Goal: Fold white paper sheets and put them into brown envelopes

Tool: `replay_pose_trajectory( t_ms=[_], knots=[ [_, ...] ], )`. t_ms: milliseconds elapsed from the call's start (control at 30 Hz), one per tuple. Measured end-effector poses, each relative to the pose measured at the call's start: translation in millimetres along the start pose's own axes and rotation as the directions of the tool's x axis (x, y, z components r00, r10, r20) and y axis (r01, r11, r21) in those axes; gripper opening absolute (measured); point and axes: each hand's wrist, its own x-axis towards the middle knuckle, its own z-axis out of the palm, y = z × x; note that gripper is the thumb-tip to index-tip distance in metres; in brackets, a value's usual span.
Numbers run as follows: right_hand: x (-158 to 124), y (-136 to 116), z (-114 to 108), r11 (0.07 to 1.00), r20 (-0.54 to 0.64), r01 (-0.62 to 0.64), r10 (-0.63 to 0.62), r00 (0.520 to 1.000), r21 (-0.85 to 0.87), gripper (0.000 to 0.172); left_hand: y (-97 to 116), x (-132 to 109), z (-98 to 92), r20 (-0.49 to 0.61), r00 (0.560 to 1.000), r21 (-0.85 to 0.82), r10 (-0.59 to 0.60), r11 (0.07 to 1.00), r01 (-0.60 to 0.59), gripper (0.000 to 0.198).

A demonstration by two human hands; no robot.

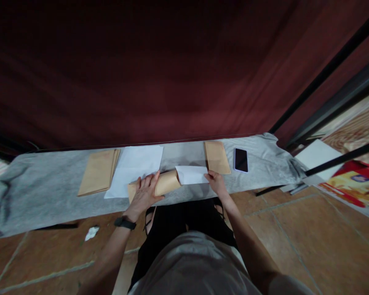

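Observation:
A brown paper envelope [167,182] lies near the front edge of the cloth-covered bench, its mouth bulging toward the right. My left hand [146,190] rests flat on it with the fingers spread, pressing it down. At that mouth is a folded white sheet of paper [192,175], its left end at or just inside the opening; I cannot tell how far. My right hand [214,180] is closed in a pinch on the sheet's right end. Larger white sheets [138,164] lie behind and left of my left hand.
A stack of brown envelopes [96,172] sits on the left of the grey cloth [49,192]. On the right are another brown envelope [217,157] and a phone [241,159]. A dark red curtain-like surface [172,82] rises behind. Crumpled tissue [92,233] lies on the tiled floor.

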Motion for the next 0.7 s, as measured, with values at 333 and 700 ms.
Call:
replay_pose_trajectory(
  t_ms=[333,700],
  knots=[
    [13,-4,-27,0.999,0.294,-0.046,0.045,0.955,-0.006,0.021,4,2,0.8,0.006,1.000,-0.005,-0.001,1.000,0.001,0.115],
    [13,-8,-13,0.999,0.326,-0.039,0.043,0.945,-0.019,0.023,10,7,3.3,0.011,1.000,-0.030,0.009,1.000,-0.009,0.116]
  ],
)
